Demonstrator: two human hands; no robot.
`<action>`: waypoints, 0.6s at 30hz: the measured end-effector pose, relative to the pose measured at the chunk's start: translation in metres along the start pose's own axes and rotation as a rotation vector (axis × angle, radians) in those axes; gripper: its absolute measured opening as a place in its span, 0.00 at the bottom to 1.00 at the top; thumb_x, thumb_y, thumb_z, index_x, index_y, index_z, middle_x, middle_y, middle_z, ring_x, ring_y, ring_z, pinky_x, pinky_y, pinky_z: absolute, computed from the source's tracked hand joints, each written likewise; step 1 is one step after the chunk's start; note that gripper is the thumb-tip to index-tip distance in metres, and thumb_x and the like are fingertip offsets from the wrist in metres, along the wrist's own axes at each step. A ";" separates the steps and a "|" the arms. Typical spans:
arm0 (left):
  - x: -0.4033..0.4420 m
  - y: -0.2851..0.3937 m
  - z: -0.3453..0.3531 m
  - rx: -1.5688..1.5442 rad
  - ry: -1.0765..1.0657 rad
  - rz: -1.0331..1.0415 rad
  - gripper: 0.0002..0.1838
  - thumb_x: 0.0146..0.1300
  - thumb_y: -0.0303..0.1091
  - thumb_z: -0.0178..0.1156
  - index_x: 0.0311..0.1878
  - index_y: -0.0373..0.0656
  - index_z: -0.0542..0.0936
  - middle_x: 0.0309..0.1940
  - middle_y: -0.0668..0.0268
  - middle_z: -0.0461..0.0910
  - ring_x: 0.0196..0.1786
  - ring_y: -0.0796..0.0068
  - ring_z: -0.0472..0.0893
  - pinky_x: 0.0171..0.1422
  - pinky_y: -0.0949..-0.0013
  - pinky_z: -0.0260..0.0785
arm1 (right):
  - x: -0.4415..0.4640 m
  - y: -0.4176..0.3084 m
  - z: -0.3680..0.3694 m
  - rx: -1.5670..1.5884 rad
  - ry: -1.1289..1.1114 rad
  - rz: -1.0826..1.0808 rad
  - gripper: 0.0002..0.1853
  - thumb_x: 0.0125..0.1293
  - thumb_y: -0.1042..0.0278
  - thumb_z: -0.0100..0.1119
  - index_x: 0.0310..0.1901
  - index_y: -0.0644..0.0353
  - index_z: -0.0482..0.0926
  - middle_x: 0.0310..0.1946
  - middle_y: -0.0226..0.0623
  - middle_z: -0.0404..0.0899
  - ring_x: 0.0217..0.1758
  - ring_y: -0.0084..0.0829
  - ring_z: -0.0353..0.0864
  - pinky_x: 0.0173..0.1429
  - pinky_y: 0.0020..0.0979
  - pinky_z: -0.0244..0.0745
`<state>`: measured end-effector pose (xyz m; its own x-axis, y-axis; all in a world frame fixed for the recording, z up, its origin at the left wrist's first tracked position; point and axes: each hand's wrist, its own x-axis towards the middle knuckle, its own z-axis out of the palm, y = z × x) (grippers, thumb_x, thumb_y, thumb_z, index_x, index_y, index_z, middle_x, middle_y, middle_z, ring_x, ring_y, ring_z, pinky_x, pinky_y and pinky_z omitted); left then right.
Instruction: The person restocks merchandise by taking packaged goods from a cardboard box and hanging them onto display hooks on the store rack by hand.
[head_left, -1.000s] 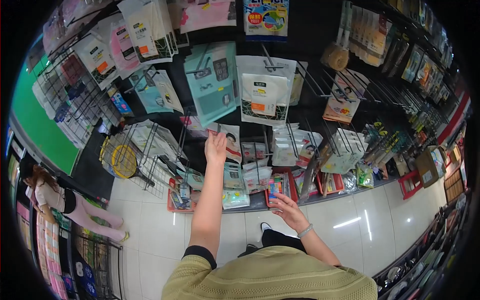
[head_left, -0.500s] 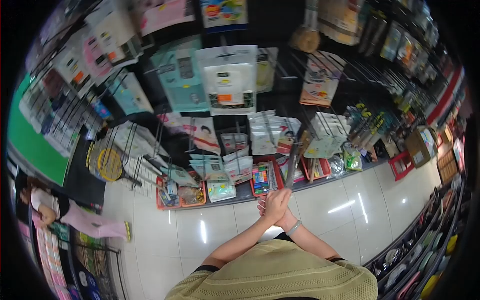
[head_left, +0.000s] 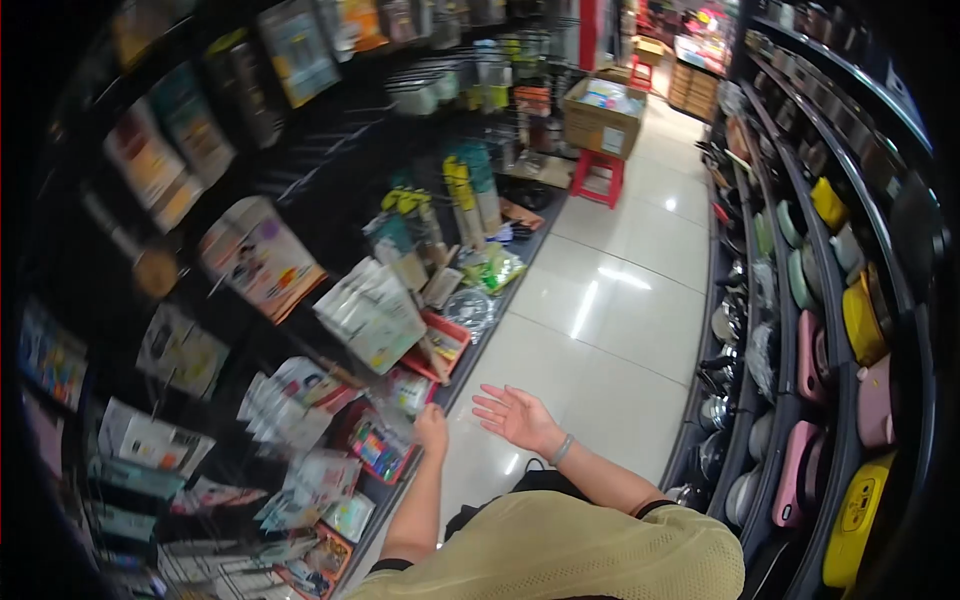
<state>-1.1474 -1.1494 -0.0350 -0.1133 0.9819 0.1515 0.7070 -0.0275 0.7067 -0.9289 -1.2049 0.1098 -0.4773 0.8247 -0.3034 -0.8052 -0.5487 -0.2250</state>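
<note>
My left hand (head_left: 431, 430) is closed, beside the lower part of the hanging display. A long thin grey item (head_left: 395, 415) runs up and left from its fingers; it is smeared by motion and its kind cannot be made out. My right hand (head_left: 517, 417) is open over the floor, palm up with fingers spread, holding nothing. A pale band (head_left: 563, 449) circles the right wrist. Nearest the left hand are a red basket of colourful packets (head_left: 376, 452) and another red basket (head_left: 446, 347) on the low shelf.
Hanging packets (head_left: 370, 315) fill the rack on the left. Pans and pots (head_left: 800, 455) line shelves on the right. Tiled floor (head_left: 620, 345) runs between them. Further up the aisle, a cardboard box (head_left: 603, 118) sits on a red stool (head_left: 597, 180).
The view has turned right, along the aisle. My hands were together around the long thin item; now they are apart, with the right hand opened and the item beside the left hand.
</note>
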 end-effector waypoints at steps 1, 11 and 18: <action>0.004 -0.005 0.013 0.080 -0.025 -0.073 0.11 0.56 0.33 0.49 0.26 0.39 0.77 0.27 0.49 0.78 0.35 0.48 0.77 0.41 0.52 0.67 | -0.005 -0.023 -0.010 -0.018 0.023 -0.033 0.25 0.66 0.53 0.44 0.59 0.59 0.66 0.52 0.39 0.72 0.51 0.31 0.71 0.57 0.32 0.66; -0.053 -0.083 0.043 0.547 -0.586 -0.612 0.14 0.52 0.31 0.50 0.34 0.29 0.78 0.36 0.42 0.78 0.43 0.50 0.80 0.49 0.56 0.71 | -0.034 -0.168 -0.087 0.041 0.183 -0.230 0.23 0.66 0.52 0.43 0.53 0.61 0.71 0.45 0.38 0.76 0.47 0.29 0.73 0.52 0.31 0.68; 0.031 -0.095 0.153 0.529 -0.751 -0.472 0.13 0.50 0.30 0.54 0.36 0.31 0.78 0.38 0.45 0.78 0.44 0.52 0.79 0.50 0.57 0.71 | 0.033 -0.242 -0.105 0.281 0.208 -0.363 0.22 0.66 0.54 0.44 0.54 0.63 0.70 0.42 0.37 0.75 0.44 0.32 0.74 0.49 0.32 0.70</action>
<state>-1.1114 -1.0874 -0.2033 -0.1221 0.7402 -0.6612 0.9407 0.2987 0.1608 -0.7130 -1.0592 0.0574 -0.0917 0.8949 -0.4368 -0.9835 -0.1501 -0.1009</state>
